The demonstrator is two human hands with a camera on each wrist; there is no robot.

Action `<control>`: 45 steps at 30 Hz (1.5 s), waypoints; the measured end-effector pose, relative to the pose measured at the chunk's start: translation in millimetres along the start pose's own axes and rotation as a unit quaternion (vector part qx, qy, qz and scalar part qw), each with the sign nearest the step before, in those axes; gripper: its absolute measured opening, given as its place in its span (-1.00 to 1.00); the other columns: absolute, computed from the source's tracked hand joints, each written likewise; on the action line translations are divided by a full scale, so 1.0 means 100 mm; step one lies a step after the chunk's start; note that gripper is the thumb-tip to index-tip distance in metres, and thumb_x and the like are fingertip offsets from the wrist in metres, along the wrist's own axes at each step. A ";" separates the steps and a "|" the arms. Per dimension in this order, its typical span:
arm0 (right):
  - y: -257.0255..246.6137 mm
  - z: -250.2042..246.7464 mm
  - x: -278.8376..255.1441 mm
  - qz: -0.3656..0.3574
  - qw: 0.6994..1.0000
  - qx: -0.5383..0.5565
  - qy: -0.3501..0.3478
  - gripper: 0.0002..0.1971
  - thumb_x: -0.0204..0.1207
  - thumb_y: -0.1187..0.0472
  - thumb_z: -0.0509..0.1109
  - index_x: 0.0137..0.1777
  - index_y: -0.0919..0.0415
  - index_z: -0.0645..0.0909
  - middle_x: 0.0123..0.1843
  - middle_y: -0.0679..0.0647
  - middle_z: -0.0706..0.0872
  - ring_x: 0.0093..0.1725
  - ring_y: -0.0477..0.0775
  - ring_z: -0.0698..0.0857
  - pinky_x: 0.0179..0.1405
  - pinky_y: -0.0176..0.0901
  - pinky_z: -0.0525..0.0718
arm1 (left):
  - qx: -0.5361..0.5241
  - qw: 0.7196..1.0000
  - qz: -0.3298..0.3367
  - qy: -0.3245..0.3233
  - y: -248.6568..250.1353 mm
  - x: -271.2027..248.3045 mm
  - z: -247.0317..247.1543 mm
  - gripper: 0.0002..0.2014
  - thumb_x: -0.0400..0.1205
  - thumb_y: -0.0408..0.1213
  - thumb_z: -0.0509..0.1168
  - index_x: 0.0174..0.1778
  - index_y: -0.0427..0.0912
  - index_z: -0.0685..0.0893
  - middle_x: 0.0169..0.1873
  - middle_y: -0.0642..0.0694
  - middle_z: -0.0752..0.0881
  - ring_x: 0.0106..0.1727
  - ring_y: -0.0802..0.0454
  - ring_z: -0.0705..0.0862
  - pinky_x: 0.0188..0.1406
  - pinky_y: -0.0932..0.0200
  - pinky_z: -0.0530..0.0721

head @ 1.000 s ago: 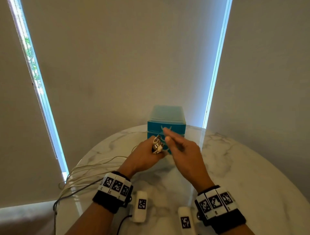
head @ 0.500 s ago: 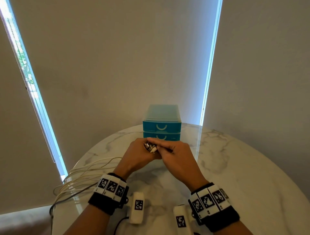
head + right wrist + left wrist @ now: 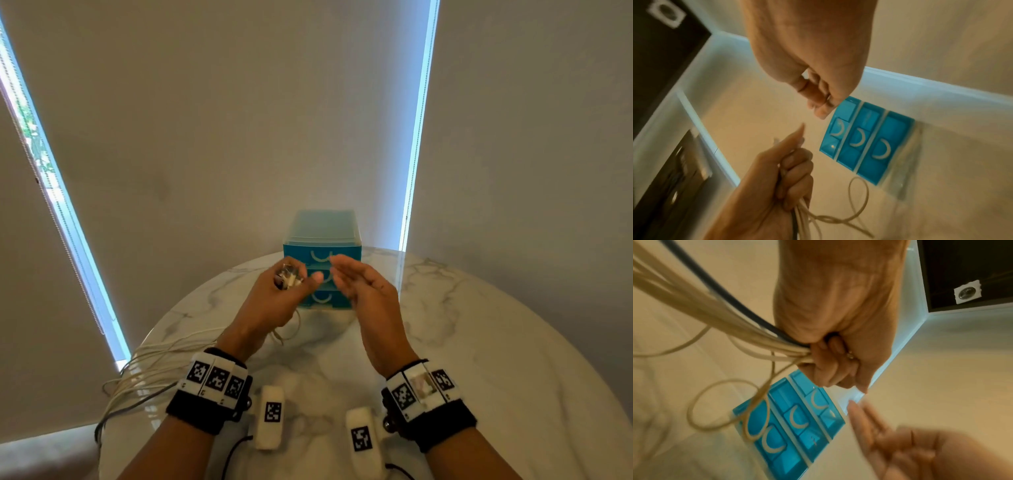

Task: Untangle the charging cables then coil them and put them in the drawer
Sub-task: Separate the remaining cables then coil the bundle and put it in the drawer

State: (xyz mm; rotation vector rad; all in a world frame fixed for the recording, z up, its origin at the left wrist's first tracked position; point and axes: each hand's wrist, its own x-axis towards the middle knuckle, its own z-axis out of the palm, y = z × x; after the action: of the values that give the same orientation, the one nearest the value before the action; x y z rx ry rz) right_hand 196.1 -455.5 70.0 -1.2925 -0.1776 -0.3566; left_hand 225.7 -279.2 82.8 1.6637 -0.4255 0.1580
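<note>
Cables: bundle of cream cables with one dark cable among them; gathered in the left hand, trailing left across the table and over its edge. One loose loop hangs below the fist in front of the drawers.
Wristbands: black bands with square-coded white tags on both wrists; nearest the viewer.
White blocks: two coded white blocks between the wrists, each with a thin black lead; whether they rest on the table cannot be told.
Left hand: left hand raised above the table, fingers curled tight round the cable bundle; plug ends protrude from the top of the fist.
Right hand: right hand raised just beside the left, apart from it; fingers straight and relaxed, holding nothing.
Table: round white marble table, grey veins, glossy surface reflecting the window light.
Drawers: small blue drawer unit, three drawers with pale crescent handles, all closed; stands at the far edge of the table, behind both hands.
Room: pale roller blinds cover the wall beyond the table; bright daylight shows in narrow strips between the blinds.
</note>
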 end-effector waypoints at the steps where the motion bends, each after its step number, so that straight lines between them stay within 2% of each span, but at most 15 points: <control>1: 0.06 0.02 0.01 0.050 0.997 0.055 0.010 -0.67 0.81 0.46 0.28 0.38 0.17 0.78 0.36 0.10 0.88 0.40 0.03 0.82 0.47 -0.09 0.74 | -0.074 0.997 -0.016 -0.007 0.04 0.00 -0.03 -0.75 0.74 -0.02 0.50 0.03 -0.08 0.64 -0.48 0.09 0.51 -0.54 0.15 0.36 -0.59 0.25 0.26; 4: 0.24 0.17 -0.08 0.165 0.980 0.089 -0.074 -0.63 0.77 0.53 0.27 0.46 0.27 0.71 0.32 0.14 0.89 0.41 0.15 0.81 0.52 0.05 0.74 | -0.231 0.972 -0.042 -0.026 0.15 0.04 -0.05 -0.75 0.72 0.07 0.45 0.04 -0.01 0.61 -0.40 0.00 0.31 -0.48 0.14 0.20 -0.55 0.21 0.10; 7: 0.31 0.34 -0.18 0.140 0.976 -0.008 -0.168 -0.70 0.61 0.50 0.39 0.20 0.19 0.80 0.03 -0.03 0.91 0.10 0.03 0.80 0.23 -0.08 0.72 | -0.290 0.952 -0.089 -0.050 0.21 0.12 0.04 -0.72 0.80 0.09 0.33 -0.12 0.00 0.59 -0.39 0.00 0.32 -0.53 0.21 0.26 -0.64 0.34 0.24; 9: 0.30 0.36 -0.19 0.129 0.972 -0.032 -0.193 -0.80 0.56 0.39 0.45 0.06 0.13 0.81 -0.11 -0.07 0.87 0.01 -0.03 0.76 0.17 -0.13 0.70 | -0.299 0.946 -0.113 -0.061 0.23 0.18 0.06 -0.67 0.84 0.10 0.27 -0.14 -0.02 0.62 -0.40 0.01 0.33 -0.56 0.22 0.26 -0.67 0.37 0.28; 12: 0.27 0.32 -0.18 0.162 0.963 0.004 -0.216 -0.84 0.77 0.26 0.42 0.21 0.19 0.82 0.13 0.11 0.92 0.25 0.14 0.86 0.51 0.04 0.73 | -0.297 0.945 -0.125 -0.061 0.29 0.25 0.01 -0.66 0.83 0.14 0.21 -0.06 -0.05 0.55 -0.40 0.01 0.35 -0.56 0.22 0.24 -0.66 0.38 0.27; 15: 0.29 0.30 -0.21 0.153 0.961 -0.024 -0.227 -0.76 0.89 0.17 0.28 0.26 0.16 0.80 0.24 0.12 0.88 0.33 0.14 0.83 0.56 0.03 0.71 | -0.290 0.946 -0.129 -0.069 0.35 0.27 0.04 -0.67 0.83 0.14 0.19 0.05 -0.07 0.62 -0.37 0.01 0.39 -0.48 0.20 0.26 -0.57 0.38 0.31; 19: 0.32 0.37 -0.22 0.161 0.964 0.000 -0.212 -0.73 0.92 0.25 0.19 0.26 0.28 0.74 0.32 0.40 0.79 0.28 0.13 0.76 0.43 -0.10 0.78 | -0.251 0.957 -0.123 -0.077 0.38 0.26 0.11 -0.71 0.85 0.09 0.20 0.01 -0.04 0.58 -0.34 0.00 0.41 -0.44 0.19 0.28 -0.54 0.37 0.35; 22: 0.29 0.40 -0.25 0.157 0.965 -0.005 -0.212 -0.71 0.94 0.23 0.15 0.24 0.23 0.73 0.23 0.24 0.83 0.20 0.08 0.81 0.28 -0.12 0.81 | -0.233 0.961 -0.125 -0.076 0.42 0.26 0.11 -0.74 0.84 0.09 0.22 0.04 -0.04 0.50 -0.33 0.02 0.47 -0.43 0.17 0.35 -0.48 0.34 0.41; 26: 0.27 0.38 -0.26 0.092 0.982 -0.050 -0.159 -0.75 0.91 0.15 0.26 0.21 0.20 0.78 0.14 0.11 0.90 0.18 0.08 0.87 0.08 -0.10 0.79 | -0.261 0.955 -0.129 -0.054 0.48 0.26 0.05 -0.72 0.87 0.10 0.18 0.11 -0.03 0.63 -0.27 -0.04 0.64 -0.36 0.12 0.57 -0.39 0.33 0.68; 29: 0.27 0.39 -0.28 0.064 0.991 -0.049 -0.108 -0.81 0.85 0.13 0.37 0.19 0.19 0.79 0.08 0.10 0.91 0.11 0.02 0.88 -0.02 -0.15 0.85 | -0.283 0.950 -0.129 -0.015 0.49 0.25 0.03 -0.68 0.88 0.07 0.16 0.15 -0.10 0.66 -0.09 -0.20 0.86 -0.16 0.01 0.82 -0.21 0.25 0.84; 32: 0.27 0.42 -0.31 0.047 0.996 -0.029 -0.073 -0.80 0.80 0.05 0.45 0.16 0.17 0.80 0.01 0.08 0.90 0.02 -0.01 0.88 -0.07 -0.13 0.87 | -0.334 0.934 -0.129 -0.007 0.51 0.24 0.04 -0.67 0.89 0.03 0.15 0.11 -0.16 0.66 0.19 -0.34 0.87 0.14 -0.15 0.85 0.05 0.15 0.87; 34: 0.26 0.45 -0.32 0.052 0.997 -0.006 -0.059 -0.76 0.77 -0.01 0.47 0.15 0.16 0.80 0.01 0.09 0.89 0.00 0.00 0.88 -0.06 -0.11 0.88 | -0.347 0.928 -0.133 -0.024 0.51 0.23 0.05 -0.70 0.90 0.03 0.13 0.27 -0.08 0.66 0.32 -0.36 0.83 0.26 -0.19 0.83 0.16 0.11 0.82; 36: 0.26 0.47 -0.32 0.059 0.997 0.018 -0.045 -0.76 0.76 -0.01 0.48 0.16 0.16 0.80 0.03 0.10 0.90 0.04 0.05 0.89 -0.01 -0.05 0.91 | -0.339 0.930 -0.137 -0.045 0.49 0.22 0.07 -0.60 0.90 0.04 0.12 0.55 -0.12 0.51 0.38 -0.34 0.81 0.30 -0.17 0.84 0.20 0.09 0.82; 41: 0.28 0.48 -0.32 0.055 0.997 0.046 -0.019 -0.83 0.76 0.06 0.49 0.19 0.13 0.79 0.10 0.12 0.91 0.11 0.13 0.91 0.04 -0.03 0.91 | -0.322 0.935 -0.142 -0.039 0.41 0.25 0.09 -0.54 0.89 0.08 0.12 0.60 -0.11 0.53 0.36 -0.31 0.83 0.22 -0.12 0.89 0.20 0.08 0.83; 45: 0.29 0.50 -0.31 0.078 0.994 0.070 -0.006 -0.83 0.78 0.05 0.48 0.21 0.09 0.82 0.12 0.16 0.90 0.14 0.19 0.90 0.09 0.11 0.94 | -0.299 0.945 -0.132 -0.034 0.39 0.24 0.11 -0.66 0.88 0.05 0.16 0.33 -0.12 0.62 0.12 -0.26 0.90 0.06 -0.10 0.92 0.10 0.08 0.87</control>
State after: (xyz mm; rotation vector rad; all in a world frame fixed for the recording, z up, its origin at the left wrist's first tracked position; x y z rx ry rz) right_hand 180.8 -396.4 47.1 -1.1612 -0.1083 -0.1990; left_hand 232.3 -297.9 125.5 1.1108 -0.2620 -0.2141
